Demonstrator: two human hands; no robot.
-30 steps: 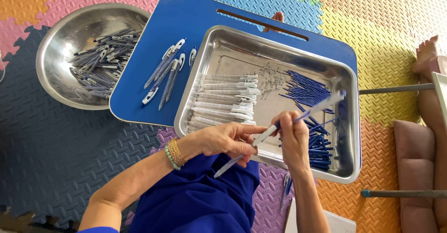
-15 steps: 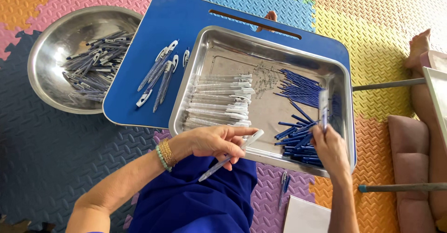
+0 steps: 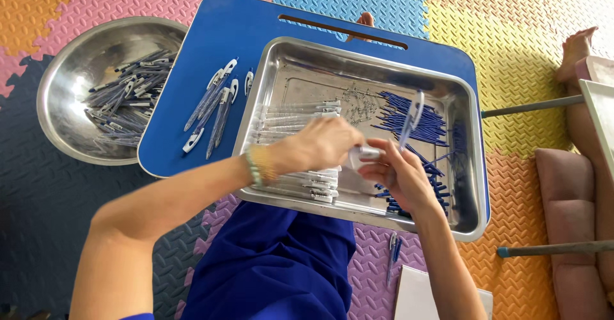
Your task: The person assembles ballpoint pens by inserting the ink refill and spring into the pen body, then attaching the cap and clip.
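Note:
My left hand (image 3: pixel 320 144) is closed on a clear pen barrel (image 3: pixel 366 154) above the steel tray (image 3: pixel 307 54). Close against it, my right hand (image 3: pixel 398 171) pinches a blue pen refill (image 3: pixel 410 119) that points up. The two hands meet over the tray's middle. A row of clear pen barrels (image 3: pixel 297 112) lies in the tray's left half, partly hidden under my left hand. A pile of blue refills (image 3: pixel 425 118) fills its right half. The tray rests on a blue lap table (image 3: pixel 256 19).
Several finished pens (image 3: pixel 214 105) lie on the blue table left of the tray. A round steel bowl (image 3: pixel 70 57) on the foam floor mat holds many more pens. A pen (image 3: pixel 393 256) lies on the mat by a white sheet (image 3: pixel 422 294). Another person's foot (image 3: pixel 574 51) is at right.
My left hand has lifted from the tray's near edge to its middle with the barrel. My right hand has come in from the refill pile with a refill to meet it.

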